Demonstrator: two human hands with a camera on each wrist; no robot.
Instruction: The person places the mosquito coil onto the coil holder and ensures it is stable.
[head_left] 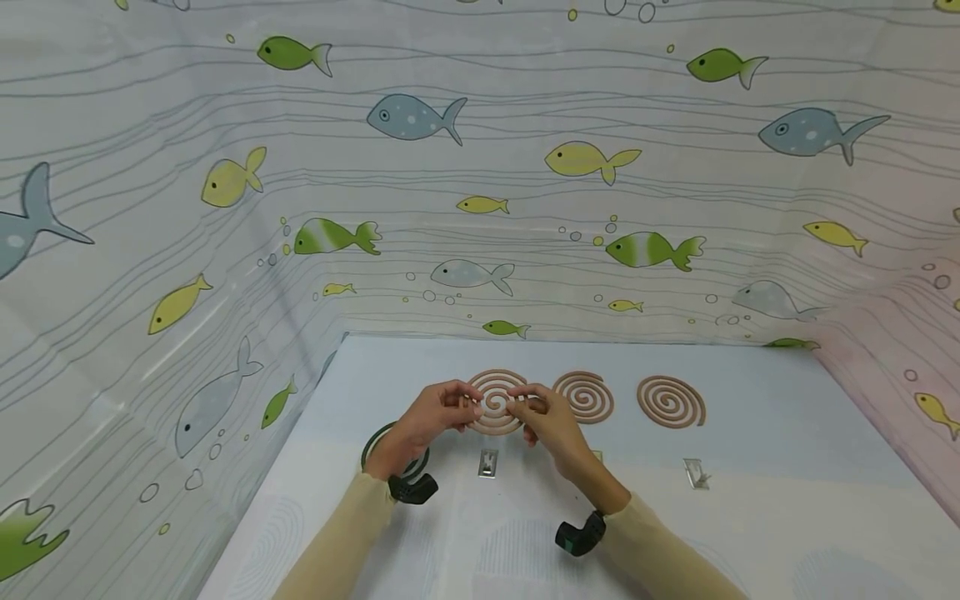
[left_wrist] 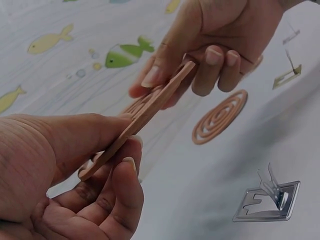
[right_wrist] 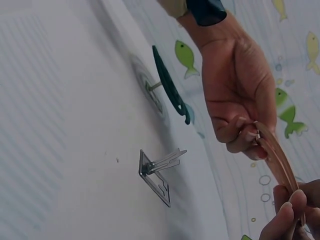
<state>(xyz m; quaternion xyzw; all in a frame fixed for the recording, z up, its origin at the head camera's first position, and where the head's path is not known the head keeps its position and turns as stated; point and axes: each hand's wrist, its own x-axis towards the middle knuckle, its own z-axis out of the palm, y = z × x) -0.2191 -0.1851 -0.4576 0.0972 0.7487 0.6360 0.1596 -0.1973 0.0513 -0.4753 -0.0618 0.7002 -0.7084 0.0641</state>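
Surroundings: we record a white table [head_left: 757, 533], backed by a fish-patterned cloth [head_left: 525, 242]. Obstructions: the left wrist covers part of a green coil [right_wrist: 170, 87] (raised on a thin post, the right wrist view shows); the right wrist hides most of one metal stand [head_left: 597, 456].

Count, as we find it:
- Brown coils, three: one held coil [head_left: 495, 405] above the table, pinched at opposite edges by the left hand [head_left: 432, 417] and right hand [head_left: 555, 423]; two flat coils [head_left: 583, 397] [head_left: 671, 402] rightward.
- Green coil, one.
- Loose metal stands, three, the middle one obscured.
- Black wrist cameras [head_left: 413, 488] [head_left: 581, 534], two.
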